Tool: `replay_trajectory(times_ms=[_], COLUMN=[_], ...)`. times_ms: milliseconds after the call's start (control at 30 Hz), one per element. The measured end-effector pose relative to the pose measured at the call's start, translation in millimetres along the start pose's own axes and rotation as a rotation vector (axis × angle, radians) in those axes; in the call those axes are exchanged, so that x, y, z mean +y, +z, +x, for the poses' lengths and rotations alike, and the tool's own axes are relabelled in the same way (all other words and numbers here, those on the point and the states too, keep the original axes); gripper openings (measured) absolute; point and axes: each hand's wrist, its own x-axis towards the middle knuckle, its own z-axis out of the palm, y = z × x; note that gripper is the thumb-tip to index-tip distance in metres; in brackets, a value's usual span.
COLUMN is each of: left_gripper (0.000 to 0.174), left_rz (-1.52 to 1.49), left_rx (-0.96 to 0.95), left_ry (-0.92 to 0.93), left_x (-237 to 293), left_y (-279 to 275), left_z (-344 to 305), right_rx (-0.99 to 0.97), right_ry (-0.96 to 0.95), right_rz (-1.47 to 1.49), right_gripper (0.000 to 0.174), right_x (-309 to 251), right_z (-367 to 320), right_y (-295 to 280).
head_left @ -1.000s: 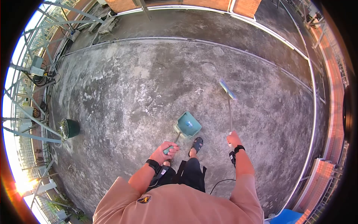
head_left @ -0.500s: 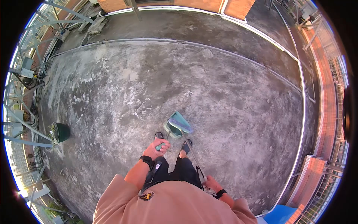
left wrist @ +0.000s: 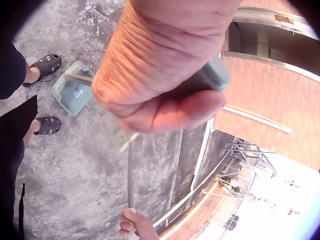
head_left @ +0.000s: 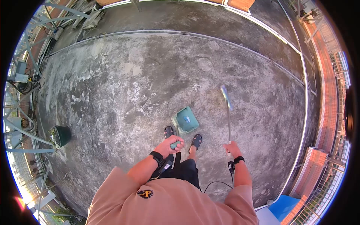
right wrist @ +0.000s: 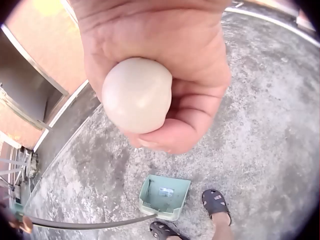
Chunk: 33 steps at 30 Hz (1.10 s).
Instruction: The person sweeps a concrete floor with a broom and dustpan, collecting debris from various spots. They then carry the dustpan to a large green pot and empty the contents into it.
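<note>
My left hand [head_left: 168,145] grips the green end of the long metal handle of a green dustpan [head_left: 182,114]. The dustpan lies on the concrete just in front of my feet, and a small blue-and-white scrap [head_left: 187,119] sits inside it. In my right hand [head_left: 233,149] is a broom, its white rounded handle end [right wrist: 136,95] showing past the curled fingers in the right wrist view. The broom's grey stick [head_left: 229,125] runs forward to a pale blue bristled head [head_left: 226,96], out to the right of the dustpan and apart from it.
Stained concrete floor [head_left: 123,93] spreads all around. A dark green plant pot [head_left: 63,135] stands at left beside a metal frame [head_left: 32,135]. A white pipe [head_left: 305,90] and brick ledge [head_left: 326,90] border the right. My sandalled feet [head_left: 196,141] are close behind the dustpan.
Half a second ago the broom head was over the dustpan with my right hand drawn back; now both have swung forward and right, near where they were a second ago. My left hand keeps its grip.
</note>
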Motion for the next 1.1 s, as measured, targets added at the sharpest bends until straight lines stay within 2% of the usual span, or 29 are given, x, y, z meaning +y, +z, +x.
replay_trajectory(times_ms=[100,133,167,233,300,367,400,467,500,533,633,733,800,833,900,1000,1100], left_gripper=[0.014,0.016,0.015,0.015,0.016,0.014,0.014,0.015,0.013,0.013,0.01,0.011,0.013,0.014,0.015,0.016,0.016], left_rz=[0.028,0.039,0.032,0.009,-0.019,-0.079,-0.063,0.089,0.062,0.077,0.126,0.156,0.241,0.226,0.241,0.342,0.372], left_rx=[0.011,-0.008,0.131,0.123,0.107,-0.228,-0.237,0.066,-0.015,-0.023,0.045,0.002,0.063,0.049,0.047,0.137,0.168], left_ry=[0.045,0.061,-0.009,-0.096,-0.184,-0.413,-0.424,-0.048,-0.132,-0.141,-0.186,-0.296,-0.373,-0.448,-0.543,-0.537,-0.672], left_x=[12.0,14.4,22.3,27.5,27.5,26.9,28.4,32.5,31.6,29.1,14.5,1.2,-7.7,-13.8,-26.5,-47.1,-66.1], left_y=[22.1,32.9,55.6,47.5,15.7,-32.3,-10.0,54.2,24.3,20.0,-9.3,12.4,28.6,33.9,47.6,75.0,101.0], left_z=[-10.1,-14.6,-18.6,-5.8,21.8,54.5,40.2,-10.1,11.6,13.7,32.0,31.6,39.2,43.9,55.1,72.9,95.9], right_rx=[-0.049,-0.089,-0.125,-0.174,-0.284,-0.385,-0.368,-0.398,-0.37,-0.358,-0.351,-0.274,-0.144,-0.139,0.02,0.105,0.231], right_ry=[0.013,0.033,0.053,0.029,0.166,0.186,0.186,0.261,0.305,0.303,0.189,0.135,0.148,0.149,0.202,0.277,0.315], right_rz=[-0.136,-0.111,-0.087,-0.106,-0.089,-0.071,-0.058,0.179,0.284,0.299,0.467,0.558,0.77,0.802,0.771,0.878,0.907], right_gripper=[0.026,0.03,0.033,0.035,0.036,0.031,0.031,0.028,0.024,0.024,0.023,0.02,0.02,0.02,0.018,0.02,0.021], right_x=[-6.2,9.1,37.9,88.8,55.1,76.9,74.4,63.7,65.5,73.1,91.3,105.5,120.2,128.7,151.5,205.7,250.2], right_z=[5.4,4.9,3.4,-18.9,-89.4,-117.9,-128.3,-162.1,-169.4,-171.4,-174.3,-172.7,-170.5,-171.2,-170.1,-162.0,-153.6], right_y=[46.4,68.1,94.2,140.2,144.4,156.2,152.2,139.9,134.3,131.4,132.2,129.5,123.2,117.1,95.9,55.4,4.8])
